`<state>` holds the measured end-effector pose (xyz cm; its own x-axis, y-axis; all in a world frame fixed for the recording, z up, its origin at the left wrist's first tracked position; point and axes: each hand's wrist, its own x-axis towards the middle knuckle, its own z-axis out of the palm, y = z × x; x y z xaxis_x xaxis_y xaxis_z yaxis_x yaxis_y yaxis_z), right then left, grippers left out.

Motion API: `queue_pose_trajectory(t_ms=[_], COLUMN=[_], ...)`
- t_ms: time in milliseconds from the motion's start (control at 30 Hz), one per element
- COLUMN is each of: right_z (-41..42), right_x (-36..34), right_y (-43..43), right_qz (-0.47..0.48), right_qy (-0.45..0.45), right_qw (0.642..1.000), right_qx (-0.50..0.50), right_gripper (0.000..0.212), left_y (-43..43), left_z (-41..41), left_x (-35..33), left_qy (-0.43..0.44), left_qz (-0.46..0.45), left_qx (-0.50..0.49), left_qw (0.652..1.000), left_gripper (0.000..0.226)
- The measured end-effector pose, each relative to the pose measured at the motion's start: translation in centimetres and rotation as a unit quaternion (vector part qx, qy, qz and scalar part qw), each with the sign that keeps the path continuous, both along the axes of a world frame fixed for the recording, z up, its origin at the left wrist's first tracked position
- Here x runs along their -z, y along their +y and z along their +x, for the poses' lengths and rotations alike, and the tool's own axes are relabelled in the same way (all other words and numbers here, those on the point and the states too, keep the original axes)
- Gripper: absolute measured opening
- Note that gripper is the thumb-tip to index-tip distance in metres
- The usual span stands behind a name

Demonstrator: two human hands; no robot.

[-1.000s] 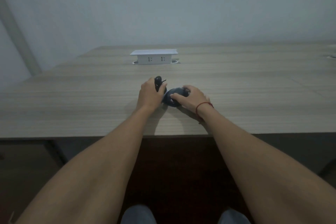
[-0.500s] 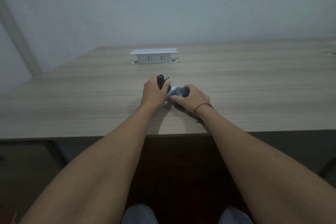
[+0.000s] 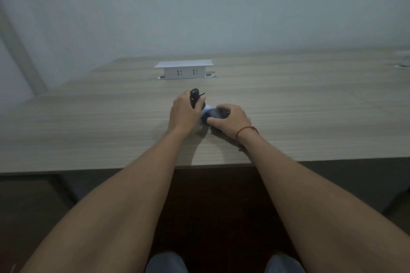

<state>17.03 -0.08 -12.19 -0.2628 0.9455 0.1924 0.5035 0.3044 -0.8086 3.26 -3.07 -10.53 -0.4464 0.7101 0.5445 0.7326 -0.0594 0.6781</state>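
My left hand (image 3: 183, 112) grips a small black rounded object (image 3: 194, 96) that sticks up above the thumb, with a thin dark piece jutting to its right. My right hand (image 3: 230, 121) grips a dark, bluish-grey rounded object (image 3: 210, 115) that rests on the wooden table (image 3: 88, 131). A pale part of it shows between the two hands. The hands are close together, almost touching. A red string sits round my right wrist. What the two objects are is too dim to tell.
A white raised socket box (image 3: 184, 70) with two outlets stands at the table's back middle. A pale item (image 3: 402, 62) lies at the far right edge. The table's front edge runs just below my forearms; my knees show at the bottom.
Both hands with their objects have shifted slightly away from me. The pale part of the right-hand object has come into view between the hands.
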Motion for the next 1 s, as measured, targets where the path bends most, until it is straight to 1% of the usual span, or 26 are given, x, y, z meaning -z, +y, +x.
queue_pose_trajectory(t_ms=[67, 100, 167, 233, 267, 300, 333, 367, 400, 500, 533, 600, 667, 700, 733, 833, 867, 933, 1000], right_z=[0.0, 0.0, 0.0, 0.0, 0.0, 0.0, 0.0, 0.0, 0.0, 0.1, 0.1, 0.0, 0.0, 0.0, -0.1, -0.1, 0.0, 0.1, 0.1], right_x=[0.1, 0.1, 0.3, 0.3, 0.4, 0.4, 0.5, 0.6, 0.6, 0.8, 0.8, 1.0, 1.1, 1.1, 1.1, 1.0, 1.0, 0.9, 1.0], right_y=[-0.1, -0.1, -0.1, -0.1, 0.0, 0.1, 0.2, 0.3, 0.4, 0.7, 0.8, 1.0, 1.1, 1.1, 1.1, 1.2, 1.2, 1.1, 1.0], right_qz=[0.001, -0.001, -0.006, -0.003, 0.003, 0.006, 0.006, 0.005, 0.004, 0.003, 0.005, 0.002, 0.007, 0.010, 0.011, -0.007, -0.010, -0.010, -0.012], right_qy=[0.010, 0.011, 0.014, 0.006, 0.001, 0.001, 0.004, 0.007, 0.009, 0.017, 0.020, 0.024, 0.020, 0.017, 0.014, 0.016, 0.019, 0.021, 0.022], right_qw=[1.000, 1.000, 1.000, 1.000, 1.000, 1.000, 1.000, 1.000, 1.000, 0.999, 0.999, 0.999, 0.999, 0.999, 0.999, 1.000, 0.999, 0.999, 0.999], right_qx=[-0.001, 0.000, -0.002, -0.012, -0.018, -0.023, -0.025, -0.024, -0.025, -0.032, -0.033, -0.037, -0.035, -0.033, -0.031, -0.023, -0.023, -0.026, -0.026], right_gripper=[0.070, 0.075, 0.079, 0.075, 0.073, 0.071, 0.070, 0.069, 0.068, 0.066, 0.066, 0.067, 0.070, 0.072, 0.076, 0.087, 0.091, 0.095, 0.095], left_y=[0.0, 0.0, -0.2, -0.3, -0.2, -0.2, -0.2, -0.2, -0.1, -0.3, -0.2, 0.3, 1.0, 1.2, 1.4, 1.6, 1.6, 1.5, 1.4], left_z=[-0.3, -0.5, -0.5, -0.1, -0.1, -0.3, -0.5, -0.8, -0.9, 0.1, 0.6, 1.1, 0.8, 0.6, 0.6, 1.1, 1.3, 0.7, -0.1], left_x=[0.1, 0.1, -0.1, -0.2, -0.1, 0.1, 0.2, 0.1, 0.0, -0.8, -1.1, -1.2, -1.6, -2.0, -2.3, -2.3, -2.1, -1.3, -0.8], left_qy=[0.021, 0.022, -0.014, -0.047, -0.050, -0.044, -0.030, -0.012, -0.008, -0.050, -0.046, -0.002, 0.046, 0.062, 0.070, 0.066, 0.059, 0.047, 0.038], left_qz=[-0.063, -0.065, -0.009, 0.025, 0.010, -0.025, -0.068, -0.089, -0.081, 0.030, 0.030, -0.030, -0.098, -0.112, -0.112, -0.056, -0.054, -0.086, -0.092], left_qx=[-0.041, -0.044, -0.022, -0.008, -0.010, -0.022, -0.039, -0.047, -0.042, 0.011, 0.021, 0.018, -0.014, -0.024, -0.023, 0.013, 0.014, -0.020, -0.043], left_qw=[0.997, 0.997, 1.000, 0.999, 0.999, 0.998, 0.996, 0.995, 0.996, 0.998, 0.998, 0.999, 0.994, 0.991, 0.991, 0.996, 0.997, 0.995, 0.994], left_gripper=[0.035, 0.035, 0.032, 0.028, 0.028, 0.030, 0.033, 0.035, 0.035, 0.029, 0.028, 0.031, 0.038, 0.038, 0.037, 0.030, 0.030, 0.034, 0.035])
